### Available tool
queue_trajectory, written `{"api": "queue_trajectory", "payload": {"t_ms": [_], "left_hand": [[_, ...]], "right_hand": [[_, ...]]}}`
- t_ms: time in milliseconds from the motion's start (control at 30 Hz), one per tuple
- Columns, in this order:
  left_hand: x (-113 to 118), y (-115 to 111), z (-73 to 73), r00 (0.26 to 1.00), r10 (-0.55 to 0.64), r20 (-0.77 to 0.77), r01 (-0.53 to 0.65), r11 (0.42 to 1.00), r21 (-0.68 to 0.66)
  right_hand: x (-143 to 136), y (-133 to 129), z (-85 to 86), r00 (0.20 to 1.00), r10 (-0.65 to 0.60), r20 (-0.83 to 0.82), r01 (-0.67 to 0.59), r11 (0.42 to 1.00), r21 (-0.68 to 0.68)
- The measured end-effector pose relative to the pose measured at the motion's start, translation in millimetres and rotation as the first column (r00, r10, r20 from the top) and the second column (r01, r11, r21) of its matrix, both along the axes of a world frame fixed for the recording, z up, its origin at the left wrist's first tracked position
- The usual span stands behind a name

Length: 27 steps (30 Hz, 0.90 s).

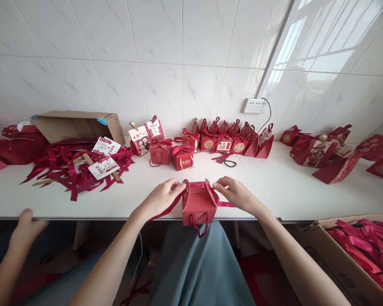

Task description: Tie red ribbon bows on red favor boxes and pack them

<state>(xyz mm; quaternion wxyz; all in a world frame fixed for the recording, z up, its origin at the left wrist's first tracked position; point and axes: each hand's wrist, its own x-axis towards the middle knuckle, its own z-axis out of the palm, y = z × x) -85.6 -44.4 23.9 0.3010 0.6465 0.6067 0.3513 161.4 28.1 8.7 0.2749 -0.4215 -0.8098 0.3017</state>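
A red gift box (199,204) stands at the table's front edge, its top flaps upright and a twisted red cord handle (200,231) hanging down its front. Dark red ribbon (225,204) passes across the top between the two side flaps, with loose ends on both sides. At the left flap, my left hand (169,191) is closed, thumb and fingers pinching the ribbon, whose tail trails down toward the table edge. My right hand (231,190) pinches the ribbon beside the right flap. Both fingertips are close against the box.
Finished red boxes (223,142) line the wall side. A heap of ribbons and tags (83,165) lies left, before a cardboard box (78,125). More boxes (332,157) stand right. A carton of ribbons (319,238) is at lower right. Another person's hand (27,229) shows at far left.
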Motion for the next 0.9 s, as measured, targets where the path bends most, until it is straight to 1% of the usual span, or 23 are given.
{"api": "queue_trajectory", "payload": {"t_ms": [67,133,233,300,400,467,500,567,633,667,733,767,833,900], "left_hand": [[8,2,-5.3,0.999,-0.026,0.042,0.029,0.998,-0.059],[8,2,-11.1,0.995,-0.058,0.083,0.067,0.991,-0.112],[2,2,-16.5,0.982,-0.095,0.166,0.115,0.986,-0.119],[-3,2,-16.7,0.959,-0.115,0.258,0.146,0.984,-0.106],[-8,1,-14.2,0.91,-0.136,0.393,0.208,0.967,-0.147],[-10,1,-12.8,0.884,-0.114,0.454,0.223,0.955,-0.196],[-10,2,-12.3,0.879,-0.085,0.469,0.213,0.951,-0.226],[-11,3,-11.0,0.889,-0.059,0.453,0.208,0.936,-0.285],[-12,4,-8.7,0.907,-0.113,0.406,0.255,0.914,-0.316],[-12,5,-7.2,0.905,-0.155,0.395,0.295,0.899,-0.323],[-12,5,-4.6,0.891,-0.2,0.408,0.342,0.887,-0.31],[-12,6,-4.0,0.884,-0.198,0.424,0.34,0.894,-0.292],[-11,6,-5.0,0.88,-0.188,0.436,0.307,0.926,-0.221],[-10,7,-8.4,0.895,-0.167,0.413,0.23,0.967,-0.107]], "right_hand": [[-11,-2,-0.3,0.994,0.083,-0.07,-0.094,0.98,-0.175],[-15,-2,-1.3,0.981,0.108,-0.16,-0.155,0.934,-0.322],[-11,-1,-0.4,0.955,0.113,-0.275,-0.234,0.857,-0.46],[-8,-1,1.4,0.936,0.107,-0.335,-0.279,0.807,-0.521],[-5,0,2.9,0.914,0.098,-0.394,-0.327,0.752,-0.572],[-4,1,2.1,0.908,0.091,-0.408,-0.338,0.733,-0.59],[-4,2,1.3,0.906,0.088,-0.414,-0.346,0.719,-0.603],[-4,4,-1.0,0.894,0.081,-0.44,-0.374,0.678,-0.633],[-5,5,-3.3,0.88,0.074,-0.469,-0.402,0.641,-0.654],[-5,5,-4.3,0.876,0.07,-0.478,-0.409,0.633,-0.657],[-5,5,-5.5,0.87,0.063,-0.489,-0.415,0.628,-0.658],[-5,5,-5.9,0.867,0.061,-0.495,-0.419,0.627,-0.657],[-5,4,-6.4,0.861,0.054,-0.505,-0.425,0.624,-0.656],[-4,3,-6.8,0.856,0.046,-0.515,-0.429,0.619,-0.658]]}}
